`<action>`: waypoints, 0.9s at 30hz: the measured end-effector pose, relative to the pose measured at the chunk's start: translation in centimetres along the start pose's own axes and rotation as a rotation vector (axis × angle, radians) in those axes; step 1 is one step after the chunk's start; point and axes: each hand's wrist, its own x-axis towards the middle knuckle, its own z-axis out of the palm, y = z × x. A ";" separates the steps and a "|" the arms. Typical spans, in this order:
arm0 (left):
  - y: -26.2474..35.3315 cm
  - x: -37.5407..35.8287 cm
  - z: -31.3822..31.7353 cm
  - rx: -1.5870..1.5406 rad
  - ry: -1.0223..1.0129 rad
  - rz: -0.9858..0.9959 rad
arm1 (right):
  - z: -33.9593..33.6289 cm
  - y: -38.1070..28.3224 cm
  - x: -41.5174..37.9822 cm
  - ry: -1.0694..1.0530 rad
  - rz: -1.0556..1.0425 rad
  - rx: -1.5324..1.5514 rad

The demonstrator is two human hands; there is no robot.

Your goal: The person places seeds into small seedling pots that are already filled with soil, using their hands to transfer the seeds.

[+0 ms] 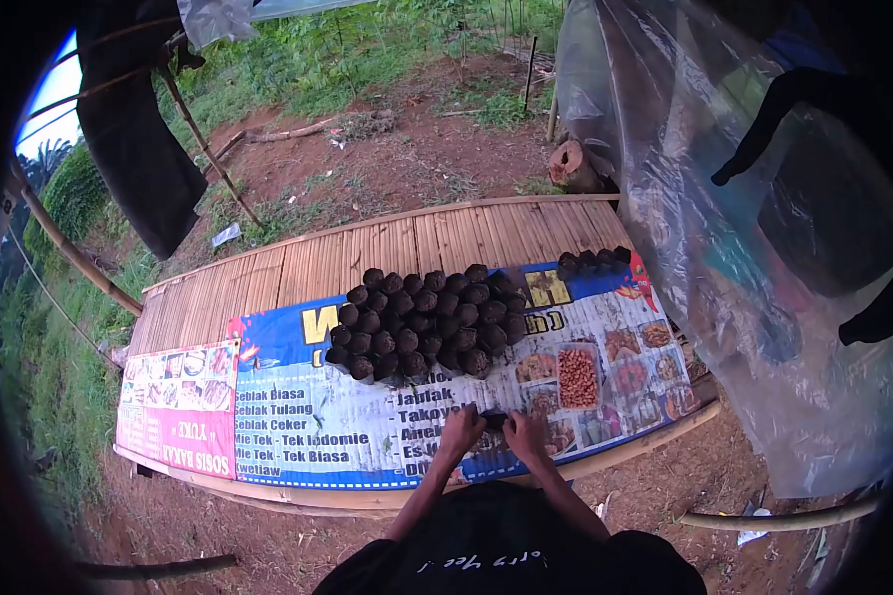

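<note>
Between my two hands, over the near edge of the printed banner, is a small black plastic planting bag (493, 420). My left hand (461, 432) grips its left side and my right hand (526, 434) its right side, fingers closed. What is inside the bag is too small to make out. Just beyond my hands, a dense cluster of soil-filled black planting bags (407, 339) stands upright on the banner. To the right of it sits a pale rectangular tray (577, 405) filled with reddish-brown seeds or nuts (577, 377). A short row of black bags (593, 262) stands at the back right.
The banner (298, 436) lies over a bamboo-slat table (347, 253). Clear plastic sheeting (655, 178) hangs on the right, near a cut log (571, 164). Dark cloth (139, 149) hangs at the left, beside bamboo poles (203, 144). Bare soil and plants lie beyond.
</note>
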 end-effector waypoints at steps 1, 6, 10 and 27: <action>0.0 -0.1 -0.1 -0.012 0.007 0.024 | -0.1 0.0 0.0 0.020 -0.021 0.013; 0.2 -0.8 -0.1 0.007 -0.009 0.011 | -0.7 -0.1 -0.7 0.093 -0.060 0.063; 0.9 -2.3 0.3 -0.035 0.092 -0.034 | -0.8 0.7 -0.8 -0.053 0.013 0.100; 2.2 -2.9 -0.4 -0.060 0.036 -0.016 | -3.2 -0.6 1.4 -0.026 -0.208 -0.124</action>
